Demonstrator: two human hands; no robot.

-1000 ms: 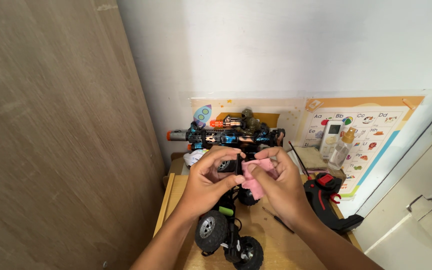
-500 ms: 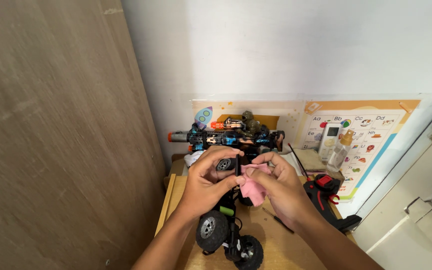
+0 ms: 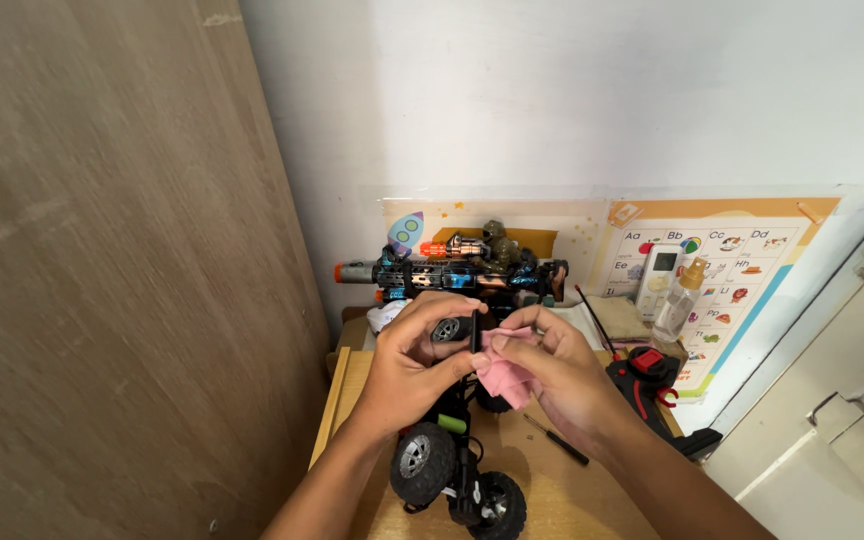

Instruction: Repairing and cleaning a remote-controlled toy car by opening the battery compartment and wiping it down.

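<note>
Head view: your left hand [image 3: 414,362] curls its fingers tight around the toy truck [image 3: 452,460] at lower centre, gripping near a wheel. Your right hand [image 3: 552,372] pinches a pink cloth [image 3: 504,374] against the truck, fingertips pressed together. The wooden table [image 3: 542,490] carries a screwdriver [image 3: 555,440]; a toy blaster [image 3: 452,272] leans at the white wall [image 3: 572,100], upper centre.

Soft cloth [image 3: 504,375]: pink, plain. Toy monster truck with knobbly tyres [image 3: 449,470]: black chassis and tyres, silver-grey hubs, one green part. Plastic toy blaster [image 3: 457,273]: black body with blue panels, orange muzzle. Slim screwdriver [image 3: 555,440]: black. Wooden table [image 3: 542,500]: light tan. Wall chart [image 3: 742,265]: orange-bordered, white, small multicoloured pictures.
</note>
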